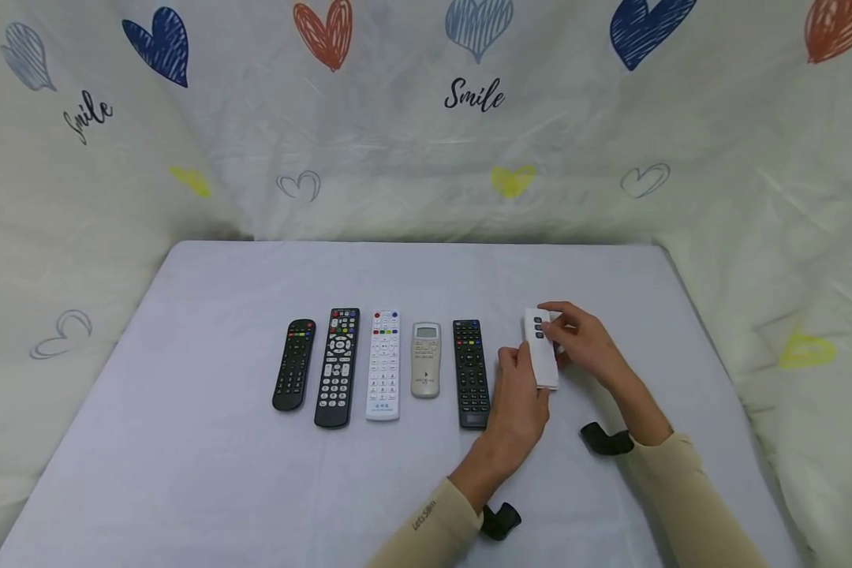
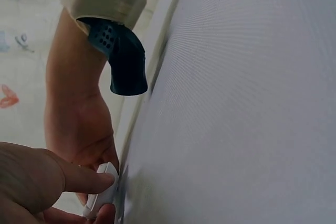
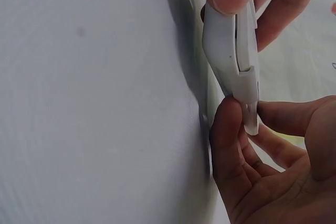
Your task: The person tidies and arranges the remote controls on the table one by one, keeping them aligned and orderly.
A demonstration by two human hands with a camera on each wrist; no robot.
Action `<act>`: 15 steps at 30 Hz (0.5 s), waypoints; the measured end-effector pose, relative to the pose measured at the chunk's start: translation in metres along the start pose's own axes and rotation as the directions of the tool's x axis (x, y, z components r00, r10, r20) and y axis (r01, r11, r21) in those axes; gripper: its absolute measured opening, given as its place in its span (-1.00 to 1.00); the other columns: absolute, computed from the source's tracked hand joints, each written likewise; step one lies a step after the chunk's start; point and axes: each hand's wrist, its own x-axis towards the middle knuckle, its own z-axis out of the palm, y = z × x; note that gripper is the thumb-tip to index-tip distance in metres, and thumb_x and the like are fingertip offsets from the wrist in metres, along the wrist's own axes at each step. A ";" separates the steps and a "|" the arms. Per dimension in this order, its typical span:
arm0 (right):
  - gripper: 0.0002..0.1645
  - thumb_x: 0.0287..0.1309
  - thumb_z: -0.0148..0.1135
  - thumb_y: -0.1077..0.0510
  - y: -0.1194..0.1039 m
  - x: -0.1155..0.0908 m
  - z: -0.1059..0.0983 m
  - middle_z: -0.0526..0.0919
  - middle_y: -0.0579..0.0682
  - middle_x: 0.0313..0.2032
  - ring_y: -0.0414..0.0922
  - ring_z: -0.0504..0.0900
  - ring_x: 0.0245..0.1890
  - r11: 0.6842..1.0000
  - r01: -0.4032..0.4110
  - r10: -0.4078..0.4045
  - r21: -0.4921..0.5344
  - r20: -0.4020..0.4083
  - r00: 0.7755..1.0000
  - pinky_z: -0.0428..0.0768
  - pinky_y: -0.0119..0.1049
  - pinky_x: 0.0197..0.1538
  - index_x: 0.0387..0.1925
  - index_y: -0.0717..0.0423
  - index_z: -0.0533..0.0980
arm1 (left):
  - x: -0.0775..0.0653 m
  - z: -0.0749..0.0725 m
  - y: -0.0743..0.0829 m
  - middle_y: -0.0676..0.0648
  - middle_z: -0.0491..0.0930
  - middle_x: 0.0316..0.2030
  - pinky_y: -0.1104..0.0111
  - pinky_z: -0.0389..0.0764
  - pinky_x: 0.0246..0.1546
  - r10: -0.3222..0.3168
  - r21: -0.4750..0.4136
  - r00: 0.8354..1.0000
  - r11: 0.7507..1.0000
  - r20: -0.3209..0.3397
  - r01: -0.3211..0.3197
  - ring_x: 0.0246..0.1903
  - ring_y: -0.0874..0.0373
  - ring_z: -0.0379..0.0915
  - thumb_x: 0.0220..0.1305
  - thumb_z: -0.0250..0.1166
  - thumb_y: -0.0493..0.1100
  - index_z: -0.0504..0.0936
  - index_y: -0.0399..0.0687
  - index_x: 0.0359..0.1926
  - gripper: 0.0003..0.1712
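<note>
A white remote control (image 1: 541,361) with several dark buttons near its top is held between both hands at the right of the row. My left hand (image 1: 517,414) grips its lower end, and my right hand (image 1: 588,345) pinches its upper right side. In the left wrist view, the left thumb and fingers hold the near end of the white remote (image 2: 103,188). Seen edge-on in the right wrist view, the white remote (image 3: 228,51) shows a seam and a step along its side. Right-hand fingers pinch its lower end there.
Left of the hands lie a black remote (image 1: 472,375), a beige remote with a small screen (image 1: 426,360), a long white remote (image 1: 383,365), a black remote with pale buttons (image 1: 337,368) and a smaller black remote (image 1: 294,364). They form a row on the white-covered table (image 1: 206,473).
</note>
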 end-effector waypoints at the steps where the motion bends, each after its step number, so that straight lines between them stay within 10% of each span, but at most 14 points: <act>1: -0.41 0.54 0.15 0.05 0.000 0.000 0.001 0.56 0.30 -0.10 -0.18 0.63 -0.36 1.000 -0.001 0.001 -0.003 0.001 1.000 0.70 -0.25 -0.41 0.47 0.14 0.36 | -0.001 0.000 0.000 -0.08 0.32 0.21 0.53 0.59 0.04 -0.001 0.003 1.000 1.000 -0.003 0.001 0.02 0.32 0.40 0.36 0.37 -0.34 0.18 -0.10 0.56 -0.15; 15: -0.43 0.53 0.16 0.07 -0.008 -0.006 0.016 0.58 0.30 -0.10 -0.10 0.63 -0.35 0.999 0.025 -0.025 -0.024 0.017 1.000 0.69 -0.26 -0.40 0.45 0.14 0.37 | -0.015 -0.002 0.000 -0.11 0.24 0.34 0.42 0.57 0.23 -0.079 0.055 0.997 0.995 -0.019 0.080 0.22 0.20 0.31 0.36 0.35 -0.39 0.08 -0.17 0.61 -0.08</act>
